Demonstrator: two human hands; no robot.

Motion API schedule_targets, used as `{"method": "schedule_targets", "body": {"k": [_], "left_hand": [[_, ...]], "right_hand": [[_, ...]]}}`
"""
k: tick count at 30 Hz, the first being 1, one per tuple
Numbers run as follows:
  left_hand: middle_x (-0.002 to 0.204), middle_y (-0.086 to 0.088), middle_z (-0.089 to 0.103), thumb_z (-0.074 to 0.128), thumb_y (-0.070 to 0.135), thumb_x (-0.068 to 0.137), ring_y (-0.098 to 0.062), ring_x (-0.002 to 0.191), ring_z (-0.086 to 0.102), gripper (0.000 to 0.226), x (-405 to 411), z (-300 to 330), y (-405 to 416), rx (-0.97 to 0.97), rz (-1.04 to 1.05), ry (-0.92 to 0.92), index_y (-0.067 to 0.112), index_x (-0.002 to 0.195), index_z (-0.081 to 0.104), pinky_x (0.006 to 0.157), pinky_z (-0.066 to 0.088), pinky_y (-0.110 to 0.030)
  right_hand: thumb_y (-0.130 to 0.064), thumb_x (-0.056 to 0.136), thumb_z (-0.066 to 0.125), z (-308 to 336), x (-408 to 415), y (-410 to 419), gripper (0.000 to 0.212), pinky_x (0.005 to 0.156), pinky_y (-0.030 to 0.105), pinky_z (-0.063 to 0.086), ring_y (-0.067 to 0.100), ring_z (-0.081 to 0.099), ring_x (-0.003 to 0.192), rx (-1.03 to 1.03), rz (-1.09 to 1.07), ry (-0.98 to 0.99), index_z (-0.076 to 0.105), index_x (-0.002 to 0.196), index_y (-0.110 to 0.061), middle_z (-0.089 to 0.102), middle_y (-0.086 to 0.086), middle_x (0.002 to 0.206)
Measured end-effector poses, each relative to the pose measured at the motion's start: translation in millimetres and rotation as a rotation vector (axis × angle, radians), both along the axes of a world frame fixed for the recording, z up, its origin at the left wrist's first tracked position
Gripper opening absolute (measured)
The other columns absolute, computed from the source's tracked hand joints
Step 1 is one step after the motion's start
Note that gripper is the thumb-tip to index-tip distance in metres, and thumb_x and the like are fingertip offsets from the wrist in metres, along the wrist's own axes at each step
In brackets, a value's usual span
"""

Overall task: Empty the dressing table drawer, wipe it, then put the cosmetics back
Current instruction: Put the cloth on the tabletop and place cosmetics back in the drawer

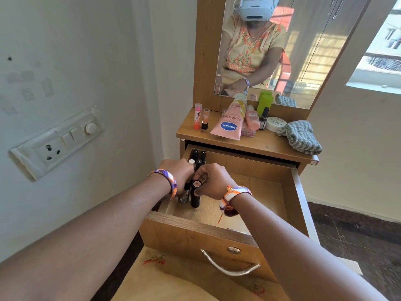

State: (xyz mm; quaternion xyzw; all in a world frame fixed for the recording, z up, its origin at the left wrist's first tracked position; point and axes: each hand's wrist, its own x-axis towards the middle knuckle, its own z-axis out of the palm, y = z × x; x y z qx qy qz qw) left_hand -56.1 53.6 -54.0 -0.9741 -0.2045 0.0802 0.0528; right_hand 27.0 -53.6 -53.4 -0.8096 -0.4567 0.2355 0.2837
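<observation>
Both hands are working inside the open drawer [288, 205], at its left wall. The right hand [211, 181] is pinching the top of an upright black lipstick tube [195, 195] between thumb and fingers, setting it on the drawer floor. The left hand [179, 173] is curling around a cluster of slim dark tubes [198, 158] standing just behind that lipstick, apparently steadying them. The rest of the drawer floor is showing bare wood, so the emptying looks finished, and judging by the striped cloth [300, 136] lying crumpled on the tabletop above the drawer's right side, the wiping is probably done too. The task seems to be in its last stage, with the cosmetics going back in. Plenty is remaining on the tabletop above the drawer: two small lip balm sticks [200, 116] to the left, a pink Vaseline tube [230, 122] lying over the middle, a pink bottle [252, 118], a small dark bottle [263, 119], a white jar [275, 123] and a green container [264, 104] behind them.
</observation>
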Motion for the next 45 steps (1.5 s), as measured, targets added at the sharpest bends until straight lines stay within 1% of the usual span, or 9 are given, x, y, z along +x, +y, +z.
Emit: {"method": "schedule_targets", "body": {"k": [6,10,15,19,23,26,32,38,45], "left_hand": [[0.086,-0.005,0.064,0.066,0.02,0.079,-0.023,0.076,0.061,0.017,-1.1,-4.0,1.8,-0.014,-0.012,-0.028,0.017,0.095,0.061,0.065,0.05,-0.027],[0.084,-0.005,0.062,0.067,0.015,0.075,-0.025,0.076,0.06,0.013,-3.2,4.8,6.1,-0.113,-0.029,-0.027,0.017,0.079,0.055,0.062,0.047,-0.028],[0.065,0.01,0.047,0.071,0.012,0.069,-0.015,0.063,0.05,0.033,-5.5,20.9,13.3,-0.186,-0.028,-0.068,0.024,0.06,0.042,0.053,0.038,-0.023],[0.062,0.011,0.044,0.066,0.006,0.074,-0.016,0.063,0.049,0.02,-6.7,24.9,16.7,-0.198,-0.005,-0.127,0.017,0.067,0.052,0.057,0.04,-0.022],[0.061,0.008,0.045,0.056,0.003,0.077,-0.02,0.064,0.048,0.026,-9.2,26.3,17.9,-0.2,0.01,-0.166,0.02,0.059,0.047,0.061,0.044,-0.027],[0.061,0.006,0.046,0.053,0.003,0.077,-0.02,0.063,0.049,0.027,-11.3,26.8,18.5,-0.218,0.026,-0.187,0.02,0.057,0.046,0.056,0.039,-0.022],[0.067,0.003,0.051,0.052,0.002,0.078,-0.019,0.065,0.05,0.019,-11.9,26.9,17.6,-0.244,0.044,-0.211,0.016,0.065,0.054,0.054,0.037,-0.022],[0.069,0.004,0.053,0.053,0.005,0.076,-0.024,0.072,0.057,0.015,-11.5,30.2,17.7,-0.259,0.038,-0.234,0.016,0.068,0.058,0.068,0.051,-0.032],[0.067,0.009,0.05,0.056,0.007,0.079,-0.016,0.069,0.052,0.014,-3.1,42.2,16.5,-0.288,0.035,-0.292,0.017,0.069,0.058,0.065,0.047,-0.03]], "right_hand": [[0.0,0.07,0.074,3.4,-1.0,-2.6,0.031,0.065,0.014,0.046,0.015,0.057,0.085,-0.034,0.019,-0.001,0.067,0.097,-0.012,0.061,0.001,0.094],[-0.002,0.069,0.075,6.3,-6.2,-5.7,0.032,0.067,0.015,0.048,0.014,0.059,0.084,-0.065,0.062,0.003,0.069,0.099,-0.011,0.061,-0.001,0.091],[-0.003,0.068,0.075,8.8,-16.9,-5.0,0.031,0.06,0.01,0.044,0.011,0.056,0.079,-0.082,0.158,-0.046,0.07,0.098,-0.01,0.064,0.0,0.09],[-0.003,0.069,0.074,7.9,-23.1,0.5,0.031,0.06,0.011,0.043,0.012,0.057,0.079,-0.073,0.188,-0.084,0.069,0.099,-0.011,0.067,0.004,0.099],[-0.002,0.07,0.073,6.6,-27.8,3.8,0.032,0.057,0.007,0.042,0.011,0.058,0.077,-0.054,0.2,-0.099,0.069,0.1,-0.011,0.069,0.004,0.097],[-0.003,0.07,0.074,6.9,-29.0,4.9,0.035,0.053,0.005,0.036,0.008,0.053,0.07,-0.059,0.219,-0.131,0.069,0.103,-0.013,0.067,0.001,0.094],[-0.002,0.072,0.074,7.1,-30.7,5.6,0.044,0.078,0.017,0.048,0.015,0.061,0.095,-0.057,0.238,-0.113,0.065,0.114,-0.013,0.067,0.005,0.115],[0.0,0.071,0.073,6.6,-30.4,3.0,0.048,0.079,0.017,0.05,0.017,0.064,0.102,-0.034,0.237,-0.071,0.064,0.117,-0.011,0.067,0.005,0.116],[-0.003,0.071,0.074,24.4,-15.0,0.3,0.042,0.075,0.016,0.051,0.01,0.06,0.086,-0.005,0.229,-0.087,0.066,0.111,-0.012,0.068,0.002,0.109]]}}
